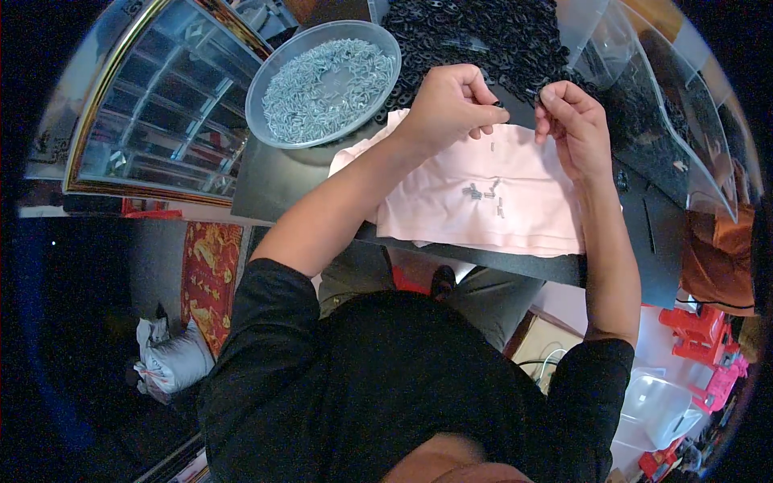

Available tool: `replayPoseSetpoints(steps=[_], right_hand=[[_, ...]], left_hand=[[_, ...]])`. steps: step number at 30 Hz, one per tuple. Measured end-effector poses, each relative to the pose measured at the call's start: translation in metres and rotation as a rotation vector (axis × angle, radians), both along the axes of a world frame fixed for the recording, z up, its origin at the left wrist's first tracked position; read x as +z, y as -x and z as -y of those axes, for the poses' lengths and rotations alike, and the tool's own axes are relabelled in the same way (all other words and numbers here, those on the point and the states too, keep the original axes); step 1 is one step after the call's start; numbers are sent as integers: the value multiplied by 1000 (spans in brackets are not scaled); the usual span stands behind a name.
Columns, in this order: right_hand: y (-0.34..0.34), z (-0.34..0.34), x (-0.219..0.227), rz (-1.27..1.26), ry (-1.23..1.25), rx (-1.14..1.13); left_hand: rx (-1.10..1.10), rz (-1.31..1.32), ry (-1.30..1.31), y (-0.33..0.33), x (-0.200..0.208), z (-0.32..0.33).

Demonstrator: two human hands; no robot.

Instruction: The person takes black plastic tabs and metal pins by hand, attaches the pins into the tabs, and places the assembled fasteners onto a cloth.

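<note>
My left hand (455, 105) is closed in a pinch above a pale pink cloth (435, 213); a dark bit shows at its fingertips, too small to name. Just to the right, my right hand (576, 125) pinches a small black piece (532, 96) between thumb and forefinger. The hands are apart. Several tiny metal springs (475, 192) lie loose on the cloth between my forearms. Beyond my hands spreads a large heap of small black pieces (483, 40). A round clear tub (252, 113) full of small silvery metal parts (322, 92) stands to the left of my left hand.
A gold-edged glass frame (76, 157) leans at the left of the dark table (266, 189). Clear plastic sheeting (676, 121) curves up on the right. Red stools (696, 334) and a clear plastic box (652, 410) sit lower right; a pale sack (177, 362) lies on the floor at left.
</note>
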State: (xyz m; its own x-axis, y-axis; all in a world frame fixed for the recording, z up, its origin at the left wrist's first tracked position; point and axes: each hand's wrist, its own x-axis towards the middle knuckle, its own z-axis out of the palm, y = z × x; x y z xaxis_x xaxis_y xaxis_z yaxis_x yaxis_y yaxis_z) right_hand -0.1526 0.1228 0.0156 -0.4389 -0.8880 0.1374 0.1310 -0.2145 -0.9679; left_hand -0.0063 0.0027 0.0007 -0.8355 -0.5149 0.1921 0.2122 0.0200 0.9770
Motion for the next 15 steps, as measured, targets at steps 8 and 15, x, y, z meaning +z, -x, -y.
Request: replayPoseSetpoints(steps=[8, 15], right_hand=[[-1, 0, -1, -4, -5, 7], [-1, 1, -2, 5, -2, 4]], left_hand=[[-58, 84, -120, 1, -8, 6], [-159, -36, -549, 1, -13, 4]])
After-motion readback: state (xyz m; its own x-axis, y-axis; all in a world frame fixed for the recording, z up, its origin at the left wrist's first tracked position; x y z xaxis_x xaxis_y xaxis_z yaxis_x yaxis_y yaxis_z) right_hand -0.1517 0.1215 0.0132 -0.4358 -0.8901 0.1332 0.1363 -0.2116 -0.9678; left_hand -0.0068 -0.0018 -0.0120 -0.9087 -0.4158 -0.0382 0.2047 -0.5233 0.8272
